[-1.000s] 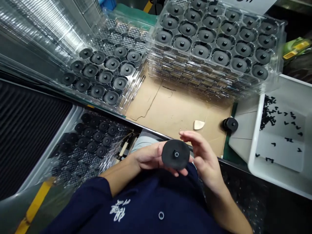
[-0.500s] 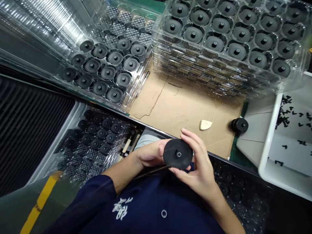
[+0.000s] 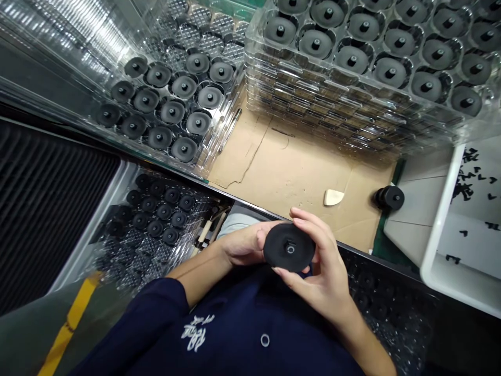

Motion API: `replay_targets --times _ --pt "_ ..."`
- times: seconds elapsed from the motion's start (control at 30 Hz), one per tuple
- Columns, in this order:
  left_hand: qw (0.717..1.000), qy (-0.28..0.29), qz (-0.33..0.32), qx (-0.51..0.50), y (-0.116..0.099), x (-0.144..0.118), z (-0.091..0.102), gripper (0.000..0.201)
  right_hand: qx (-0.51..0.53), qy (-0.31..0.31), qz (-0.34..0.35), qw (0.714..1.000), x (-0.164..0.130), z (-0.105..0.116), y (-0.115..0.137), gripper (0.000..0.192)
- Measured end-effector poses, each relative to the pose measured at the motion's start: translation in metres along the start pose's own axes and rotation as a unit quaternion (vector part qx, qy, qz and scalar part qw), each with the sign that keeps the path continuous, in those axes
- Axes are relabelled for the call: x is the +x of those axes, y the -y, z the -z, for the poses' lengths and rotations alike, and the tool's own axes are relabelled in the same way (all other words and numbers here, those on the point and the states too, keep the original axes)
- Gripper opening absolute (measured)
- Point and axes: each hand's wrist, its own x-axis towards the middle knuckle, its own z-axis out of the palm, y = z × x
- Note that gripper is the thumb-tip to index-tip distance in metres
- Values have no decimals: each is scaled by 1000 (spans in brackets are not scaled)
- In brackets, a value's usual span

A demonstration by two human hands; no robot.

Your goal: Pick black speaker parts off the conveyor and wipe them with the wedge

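I hold a round black disc [image 3: 288, 247] with a small metal-ringed hub close to my chest, below the bench edge. My left hand [image 3: 245, 244] grips it from the left and behind. My right hand [image 3: 323, 266] wraps its right rim, thumb under and fingers over the top. Straight ahead lies a brown cardboard sheet [image 3: 289, 167] on the bench.
A clear tray [image 3: 213, 137] part-filled with black discs sits at the left, a tall stack of filled clear trays [image 3: 352, 112] at the back right. A white bin [image 3: 442, 245] with small black parts stands right. A black cylinder [image 3: 390, 198] and a white chip [image 3: 333, 197] lie on the cardboard. Another tray [image 3: 156, 219] sits lower left.
My right hand closed from hovering open beside the disc to gripping its rim. The disc stayed between both hands near my chest; the view shifted slightly.
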Motion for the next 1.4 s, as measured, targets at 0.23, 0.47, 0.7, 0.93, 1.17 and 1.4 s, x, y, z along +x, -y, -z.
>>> replay_targets --times 0.23,0.47,0.7,0.93,1.17,1.4 --pt "1000 -11 -12 -9 5 0 2 90 23 -2 -5 1000 -2 0 0 69" --pt "985 -158 -55 30 14 -2 1 62 19 -69 -65 995 -10 0 -8 69" --pt "956 -228 -113 144 12 -7 -14 17 22 -117 -98 988 -19 9 -12 68" --pt "950 -226 -103 190 18 -2 -20 19 43 -133 -114 984 -31 13 -19 70" --pt "938 -215 -114 246 20 3 -20 15 50 -154 -114 980 -37 16 -22 70" --pt "941 -182 -131 254 23 7 -21 9 59 -164 -89 981 -38 18 -26 71"
